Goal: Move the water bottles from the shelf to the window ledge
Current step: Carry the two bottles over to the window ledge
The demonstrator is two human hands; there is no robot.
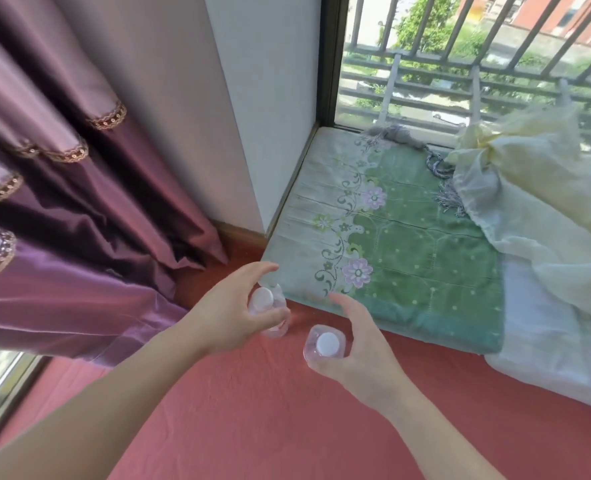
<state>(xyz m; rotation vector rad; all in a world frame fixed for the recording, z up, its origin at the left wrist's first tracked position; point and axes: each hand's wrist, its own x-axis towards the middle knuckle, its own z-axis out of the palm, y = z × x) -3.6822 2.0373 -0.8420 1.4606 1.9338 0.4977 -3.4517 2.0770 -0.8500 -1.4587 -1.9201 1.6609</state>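
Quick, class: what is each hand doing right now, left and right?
Left hand: fingers spread loosely around a water bottle, grip uncertain.
Right hand: likewise around the other bottle.

Ahead of my hands, the green floral mat (408, 244) lies bare and open to reach; the cream cloth (536, 202) crowds its right side, the white wall (266, 116) bounds its left.

Both bare arms reach toward 12 o'clock; left hand (231, 317) and right hand (360, 351) half curled, fingers spread.
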